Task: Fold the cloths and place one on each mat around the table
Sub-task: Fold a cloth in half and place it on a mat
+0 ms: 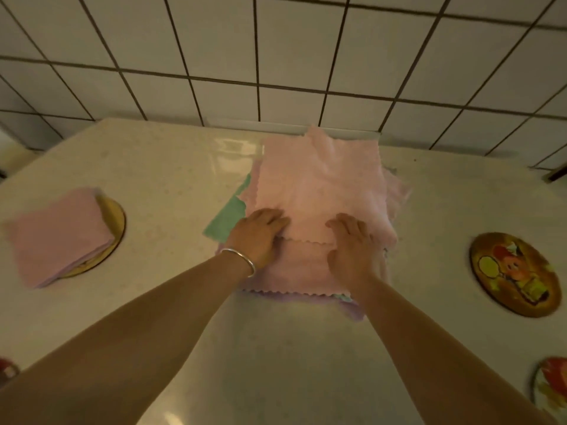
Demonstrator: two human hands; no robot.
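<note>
A pile of cloths lies in the middle of the table. Its top pink cloth is folded partway, with a scalloped edge lying across the pile. My left hand and my right hand rest flat on that fold, fingers spread, pressing down. A green cloth pokes out on the pile's left, and a lilac cloth shows at the bottom. A folded pink cloth lies on the round mat at the left. At the right, a round picture mat is bare.
The pale table ends at its far edge against a white tiled floor. Another picture mat shows at the lower right edge, and a dark round object at the lower left edge.
</note>
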